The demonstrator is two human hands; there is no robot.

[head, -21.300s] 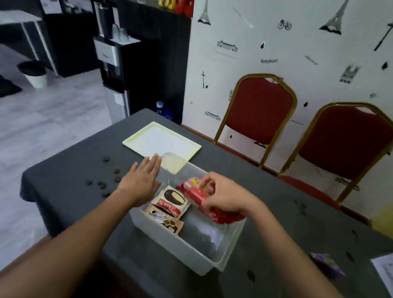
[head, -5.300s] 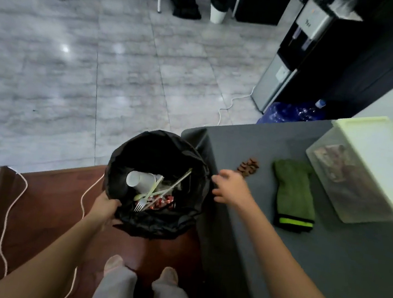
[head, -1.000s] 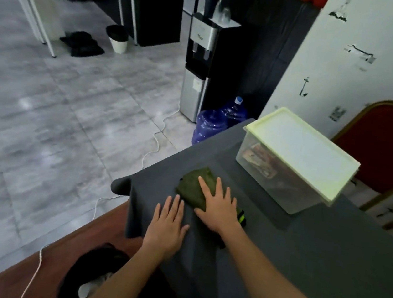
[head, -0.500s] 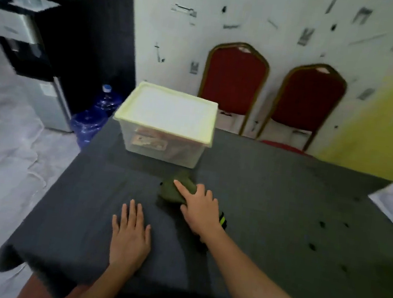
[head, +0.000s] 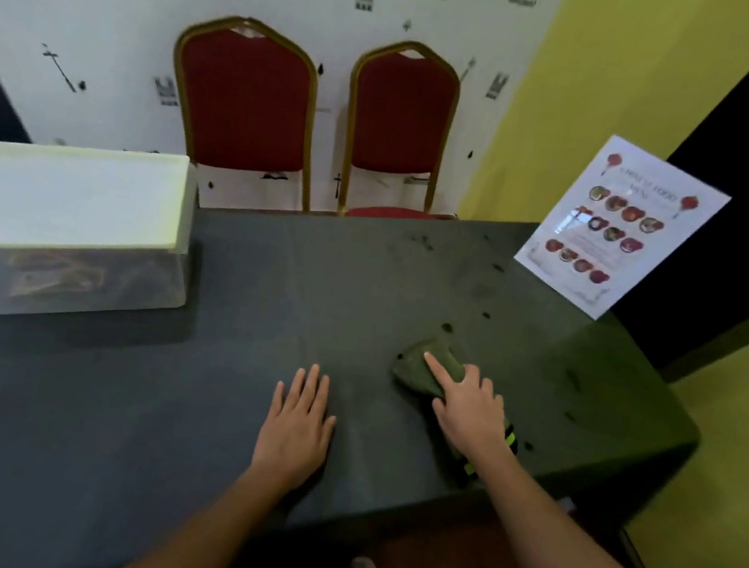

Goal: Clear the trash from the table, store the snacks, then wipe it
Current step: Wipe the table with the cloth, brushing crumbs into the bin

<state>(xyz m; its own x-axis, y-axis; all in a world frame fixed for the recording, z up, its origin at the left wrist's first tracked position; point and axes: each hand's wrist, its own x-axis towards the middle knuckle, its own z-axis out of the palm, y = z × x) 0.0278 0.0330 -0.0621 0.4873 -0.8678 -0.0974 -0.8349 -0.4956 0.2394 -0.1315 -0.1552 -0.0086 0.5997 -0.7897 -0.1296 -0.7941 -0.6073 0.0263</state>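
A person's right hand (head: 470, 411) presses flat on a dark green cloth (head: 423, 369) on the grey-covered bench (head: 217, 382), the fingers (head: 440, 368) straight and slightly spread, the index reaching farthest across the fabric. The cloth lies at about 4 o'clock from the bench's centre, near the front edge. Its long axis runs from 11 o'clock to 5 o'clock: the bunched end points toward 11 o'clock beyond the fingertips, while the other end, marked with bright yellow-green stripes (head: 510, 440), passes under the wrist toward the bench's near edge.

The left hand (head: 297, 421) rests palm down on the bare cover just beside the right, at its 9 o'clock, with fingers straight and close together and the thumb held apart. It touches nothing but the cover and stays clear of the cloth.

At 10 o'clock from the hands, well apart from them, stands a translucent storage box (head: 96, 285) closed by a pale yellow-green lid (head: 70, 196); blurred snack packets (head: 54, 275) show through its front wall. At the bench's far right corner, around 2 o'clock, a printed menu sheet (head: 618, 230) stands tilted. Small dark specks (head: 447, 327) dot the cover between the cloth and the menu.

Behind the bench, at 12 o'clock, two red chairs (head: 248, 105) with gold frames stand side by side against a white wall printed with black motifs.
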